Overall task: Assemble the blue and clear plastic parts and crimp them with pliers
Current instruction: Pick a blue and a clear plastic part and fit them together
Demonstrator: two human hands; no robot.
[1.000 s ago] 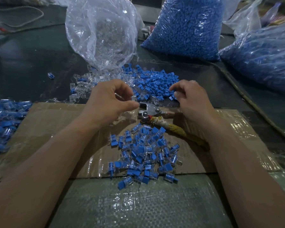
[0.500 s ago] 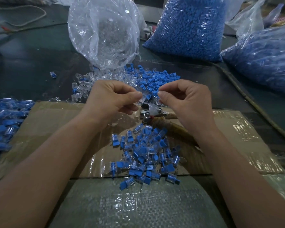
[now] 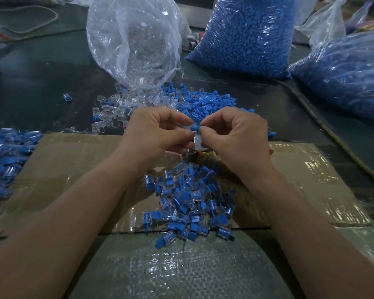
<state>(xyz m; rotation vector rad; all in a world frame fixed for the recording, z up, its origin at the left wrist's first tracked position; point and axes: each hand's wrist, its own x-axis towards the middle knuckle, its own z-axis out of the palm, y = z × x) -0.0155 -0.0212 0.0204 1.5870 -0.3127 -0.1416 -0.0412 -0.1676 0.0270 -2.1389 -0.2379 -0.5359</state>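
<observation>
My left hand (image 3: pixel 158 134) and my right hand (image 3: pixel 233 137) meet fingertip to fingertip above the cardboard. Between them sit a small blue part (image 3: pixel 195 127) and a clear plastic part (image 3: pixel 197 140): the right thumb and forefinger pinch the blue one, and the left fingers pinch the clear one. The pliers (image 3: pixel 200 155) lie just below my hands, mostly hidden by them. A heap of joined blue and clear pieces (image 3: pixel 190 197) lies on the cardboard nearer to me. Loose blue parts (image 3: pixel 212 102) and loose clear parts (image 3: pixel 115 111) are spread beyond my hands.
A taped cardboard sheet (image 3: pixel 73 165) covers the work area. A clear bag of clear parts (image 3: pixel 134 39) stands at the back. Two bags of blue parts (image 3: pixel 244 33) (image 3: pixel 343 70) stand at the back right. More joined pieces (image 3: pixel 2 152) lie far left. A cable (image 3: pixel 324 126) runs along the right.
Both hands came together from apart. The right hand moved left from the loose blue pile with a blue part, and the pliers, visible before, are now mostly covered.
</observation>
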